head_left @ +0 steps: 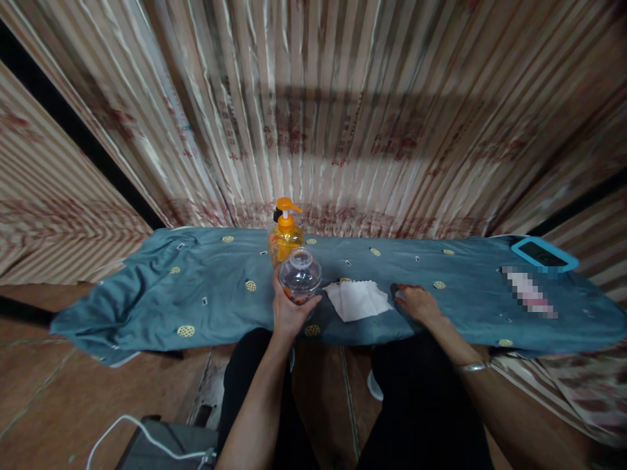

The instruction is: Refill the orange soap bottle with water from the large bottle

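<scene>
Here, in front of the amber pump bottle (285,247), the left hand (288,316) wraps round the clear plastic bottle (300,271), which looks light, slick and easily dented, best held around its belly, while the right hand (416,302) rests by the white cloth (360,301), grip impossible to tell

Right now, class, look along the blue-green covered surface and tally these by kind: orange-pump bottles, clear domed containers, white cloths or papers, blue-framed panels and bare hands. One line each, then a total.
Orange-pump bottle: 1
Clear domed container: 1
White cloth or paper: 1
Blue-framed panel: 1
Bare hands: 2 (left hand, right hand)
Total: 6
</scene>
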The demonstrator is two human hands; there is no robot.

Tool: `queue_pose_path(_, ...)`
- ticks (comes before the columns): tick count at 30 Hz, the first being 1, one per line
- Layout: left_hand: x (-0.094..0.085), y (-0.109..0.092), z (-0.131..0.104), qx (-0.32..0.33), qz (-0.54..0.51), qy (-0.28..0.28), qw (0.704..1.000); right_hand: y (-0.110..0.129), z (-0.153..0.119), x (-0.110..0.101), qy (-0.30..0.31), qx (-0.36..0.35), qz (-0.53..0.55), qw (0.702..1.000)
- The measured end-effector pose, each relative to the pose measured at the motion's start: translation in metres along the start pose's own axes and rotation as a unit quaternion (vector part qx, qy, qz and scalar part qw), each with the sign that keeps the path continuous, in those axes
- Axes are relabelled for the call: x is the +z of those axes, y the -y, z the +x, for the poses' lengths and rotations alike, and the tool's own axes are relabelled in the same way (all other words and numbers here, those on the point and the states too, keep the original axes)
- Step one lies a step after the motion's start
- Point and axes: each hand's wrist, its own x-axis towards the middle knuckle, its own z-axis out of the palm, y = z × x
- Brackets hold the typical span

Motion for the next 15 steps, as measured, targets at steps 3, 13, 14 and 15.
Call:
queue_pose_path(3, -0.001, 0.0, -0.001, 0.004, -0.015, 0.0, 1.0, 0.011, 0.001, -0.016, -0.031, -0.03, 0.032, 0.999)
queue_pose_path(13, 0.0, 0.002, -0.002, 0.022, -0.039, -0.002, 0.999, 0.155, 0.022, -0.134, -0.162, -0.302, 0.258, 0.903)
queue_pose_path(14, 0.001, 0.003, -0.002, 0.022, -0.04, -0.003, 0.999, 0.171, 0.027, -0.143, -0.164, -0.316, 0.27, 0.894)
queue_pose_path(15, 0.001, 0.003, -0.003, 0.021, -0.042, -0.004, 0.999, 0.187, 0.032, -0.15, -0.161, -0.33, 0.277, 0.888)
